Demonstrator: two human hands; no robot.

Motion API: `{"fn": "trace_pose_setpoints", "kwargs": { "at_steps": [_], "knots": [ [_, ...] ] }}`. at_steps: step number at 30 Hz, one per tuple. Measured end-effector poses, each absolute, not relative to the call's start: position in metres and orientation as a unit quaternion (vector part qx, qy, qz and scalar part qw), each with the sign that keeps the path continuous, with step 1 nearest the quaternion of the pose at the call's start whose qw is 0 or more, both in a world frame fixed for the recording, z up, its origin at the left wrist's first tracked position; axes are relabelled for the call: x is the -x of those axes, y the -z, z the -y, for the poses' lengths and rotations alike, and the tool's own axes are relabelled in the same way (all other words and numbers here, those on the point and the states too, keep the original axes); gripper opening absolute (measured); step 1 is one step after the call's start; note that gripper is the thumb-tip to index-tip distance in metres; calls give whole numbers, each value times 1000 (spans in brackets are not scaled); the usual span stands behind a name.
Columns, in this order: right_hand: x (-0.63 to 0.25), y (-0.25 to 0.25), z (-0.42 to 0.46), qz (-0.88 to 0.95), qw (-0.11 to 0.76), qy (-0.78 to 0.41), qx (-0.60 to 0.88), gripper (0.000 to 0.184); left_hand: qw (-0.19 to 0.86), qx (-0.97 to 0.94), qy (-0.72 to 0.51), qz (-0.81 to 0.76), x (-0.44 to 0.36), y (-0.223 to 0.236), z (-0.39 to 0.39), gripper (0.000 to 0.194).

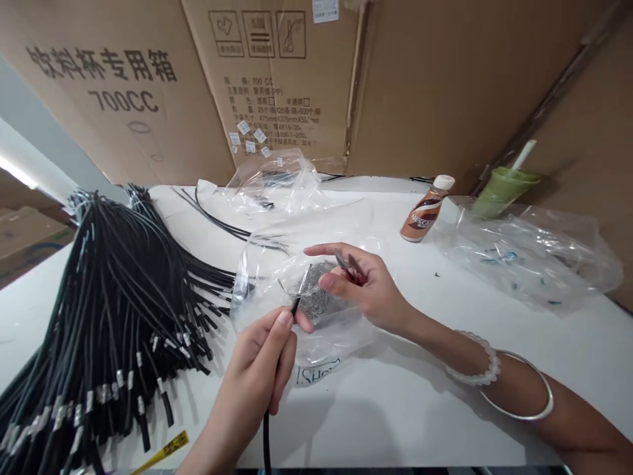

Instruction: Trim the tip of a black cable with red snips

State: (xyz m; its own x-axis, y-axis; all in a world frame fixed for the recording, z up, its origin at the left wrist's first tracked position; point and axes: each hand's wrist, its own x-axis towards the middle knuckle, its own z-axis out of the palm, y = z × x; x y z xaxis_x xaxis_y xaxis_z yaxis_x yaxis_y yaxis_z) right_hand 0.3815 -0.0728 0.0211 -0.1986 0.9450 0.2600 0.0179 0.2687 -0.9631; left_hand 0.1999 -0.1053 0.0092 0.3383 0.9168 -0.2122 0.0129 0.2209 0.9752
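My left hand (267, 353) is closed around a black cable (267, 439), thumb pressed on it. The cable's upper end points up with thin bare wire strands showing; its lower part hangs below my hand. Just to the right, my right hand (370, 287) grips small cutters with red handles (354, 270). Their metal blades show between my thumb and index finger, a little apart from the cable. Beneath both hands lies a clear plastic bag (341, 343), on which a tangle of fine silvery wire scraps (324, 303) is heaped.
Left on the white table (445, 396) lies a large bundle of black cables (123, 284) with silvery sleeves. Behind are cardboard boxes (420, 86), a drink bottle (426, 210), a green cup (504, 191) and another clear bag (534, 254). A yellow strip (165, 452) lies near the front edge.
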Motion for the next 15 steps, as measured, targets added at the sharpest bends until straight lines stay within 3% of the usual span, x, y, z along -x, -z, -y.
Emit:
{"fn": "trace_pose_setpoints", "kwargs": {
  "at_steps": [6,12,15],
  "knots": [
    [-386,-15,69,685,463,-435,357,75,772,-364,-354,-382,-202,-8,103,31],
    [-388,-3,66,739,485,-299,360,61,804,-304,-339,-382,-202,-4,102,27],
    [-390,-3,67,748,514,-209,363,65,809,-293,-339,-379,-201,-4,102,27]
  ]
}}
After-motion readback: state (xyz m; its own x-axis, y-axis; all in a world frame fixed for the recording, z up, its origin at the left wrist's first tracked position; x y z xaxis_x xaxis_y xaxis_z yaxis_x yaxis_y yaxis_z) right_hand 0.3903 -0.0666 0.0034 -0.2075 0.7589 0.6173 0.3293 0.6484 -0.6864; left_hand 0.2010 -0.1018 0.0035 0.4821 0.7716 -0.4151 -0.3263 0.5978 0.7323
